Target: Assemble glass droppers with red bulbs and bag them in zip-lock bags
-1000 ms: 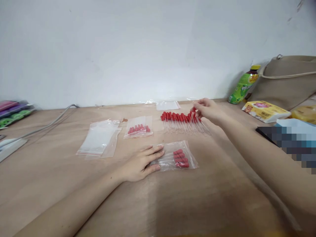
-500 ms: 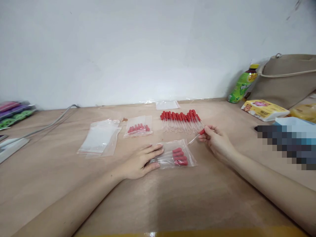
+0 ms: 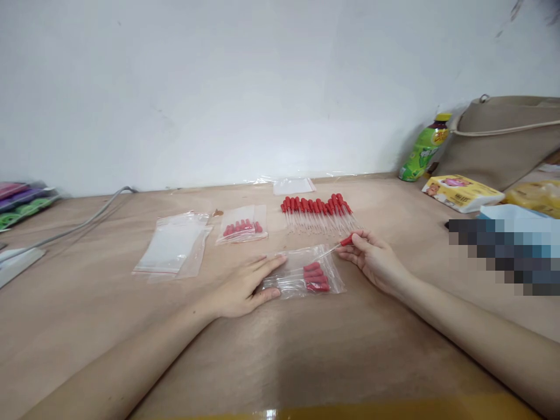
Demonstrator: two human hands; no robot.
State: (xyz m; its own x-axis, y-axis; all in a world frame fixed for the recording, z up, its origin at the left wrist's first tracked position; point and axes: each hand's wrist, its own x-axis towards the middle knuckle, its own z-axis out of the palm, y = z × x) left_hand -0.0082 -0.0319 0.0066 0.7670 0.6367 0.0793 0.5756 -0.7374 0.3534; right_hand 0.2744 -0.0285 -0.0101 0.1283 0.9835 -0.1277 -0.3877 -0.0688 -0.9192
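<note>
A clear plastic bag (image 3: 335,278) lies flat in front of me with several red-capped droppers (image 3: 315,277) inside. My left hand (image 3: 249,287) rests on the bag's left part, fingers spread. Between the fingers of my right hand (image 3: 370,256) is a single dropper (image 3: 346,240), held by its red bulb, its clear tip pointing left over the bag's upper right part. Behind the bag, a row of loose red-capped droppers (image 3: 315,207) lies side by side. A second bag (image 3: 242,224), left of that row, also holds several droppers.
Flat bags (image 3: 170,245) lie stacked at the left, and another (image 3: 294,185) near the wall. A grey cable (image 3: 94,220) crosses the left. On the right stand a green bottle (image 3: 424,149), a yellow pack (image 3: 464,192) and a beige bag (image 3: 503,140).
My right hand has moved left with the dropper, whose tip now reaches over the bag. My left hand stays on the bag. The whole view has shifted slightly.
</note>
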